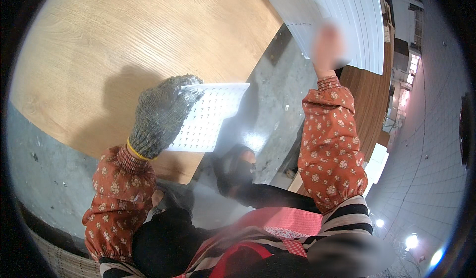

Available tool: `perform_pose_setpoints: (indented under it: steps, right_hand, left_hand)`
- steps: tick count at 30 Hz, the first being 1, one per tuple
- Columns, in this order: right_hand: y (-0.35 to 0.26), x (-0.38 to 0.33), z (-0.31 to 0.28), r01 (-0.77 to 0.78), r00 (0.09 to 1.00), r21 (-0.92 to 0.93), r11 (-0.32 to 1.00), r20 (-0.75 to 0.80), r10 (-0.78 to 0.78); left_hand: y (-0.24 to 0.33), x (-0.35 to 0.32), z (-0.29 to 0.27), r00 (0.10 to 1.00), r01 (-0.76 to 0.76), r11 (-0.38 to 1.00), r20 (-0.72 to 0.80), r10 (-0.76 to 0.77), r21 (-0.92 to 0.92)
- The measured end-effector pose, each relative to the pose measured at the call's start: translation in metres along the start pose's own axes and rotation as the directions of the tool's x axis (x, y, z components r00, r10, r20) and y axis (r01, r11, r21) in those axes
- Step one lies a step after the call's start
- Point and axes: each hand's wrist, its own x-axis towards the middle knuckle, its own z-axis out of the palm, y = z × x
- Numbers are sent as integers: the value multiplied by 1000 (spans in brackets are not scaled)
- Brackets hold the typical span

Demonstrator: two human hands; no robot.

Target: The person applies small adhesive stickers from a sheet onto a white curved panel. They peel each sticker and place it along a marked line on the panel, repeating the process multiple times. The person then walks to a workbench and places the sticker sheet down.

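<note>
My left hand (166,114) wears a dark grey knitted glove with a yellow cuff edge. It is closed on a white label sheet (210,114) that carries rows of small printed marks and has a step cut out of its right edge. Glove and sheet are over the corner area of a light wood-grain board (134,30). Bare and badly blurred, my right hand (329,45) is at the white panels (359,15) at the upper right; its fingers cannot be made out. Both forearms have orange-red flowered sleeve covers.
Brown wood-grain panels (367,92) are stacked beneath the white ones. Grey concrete floor (270,89) shows between the board and that stack. White sheets or pieces (378,161) lie beside the stack at the right. My shod foot (235,166) is below the board's corner.
</note>
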Motion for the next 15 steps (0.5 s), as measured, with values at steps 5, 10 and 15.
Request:
perform_pose_setpoints:
  steps: [5, 10, 15]
  right_hand:
    - [-1, 0, 1, -33, 999, -11, 999, 11, 33]
    - [0, 1, 2, -44, 999, -7, 999, -14, 43]
    - [-3, 5, 2, -106, 994, -70, 992, -7, 106]
  left_hand:
    - [2, 1, 2, 1000, 12, 999, 16, -13, 48]
    - [2, 3, 1, 1000, -8, 1000, 23, 7, 19]
    - [6, 3, 4, 996, 90, 983, -13, -93, -162]
